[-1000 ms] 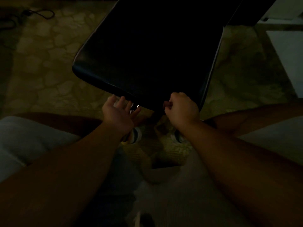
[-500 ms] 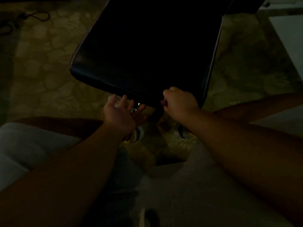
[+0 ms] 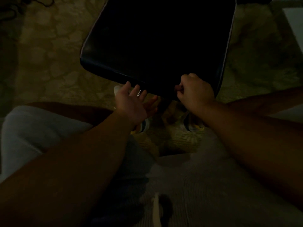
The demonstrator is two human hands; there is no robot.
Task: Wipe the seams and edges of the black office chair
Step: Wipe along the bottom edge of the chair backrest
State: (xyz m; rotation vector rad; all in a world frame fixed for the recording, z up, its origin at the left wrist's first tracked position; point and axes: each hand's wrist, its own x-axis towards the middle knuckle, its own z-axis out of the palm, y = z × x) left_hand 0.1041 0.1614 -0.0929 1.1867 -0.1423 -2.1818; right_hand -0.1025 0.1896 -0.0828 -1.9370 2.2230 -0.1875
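Note:
The black office chair's seat [image 3: 157,43] fills the upper middle of the head view, its front edge nearest me. My left hand [image 3: 132,104] reaches under the left part of that edge with fingers straight and spread, a ring on one finger. A pale bit of cloth [image 3: 117,90] shows just beyond its fingers. My right hand [image 3: 195,92] is curled into a fist at the front edge near the seat's right corner, thumb against forefinger, seemingly pinching the edge. The dark hides what lies under the fingers.
A patterned beige carpet [image 3: 49,63] surrounds the chair. A dark cable [image 3: 44,2] lies at the top left and a white surface [image 3: 295,23] at the far right. My knees in light trousers [image 3: 32,131] and my shoes [image 3: 191,125] are below the seat.
The seat edge and both hands have shifted slightly up in view. My left hand's fingers have spread wider under the edge; my right hand has kept its curled hold.

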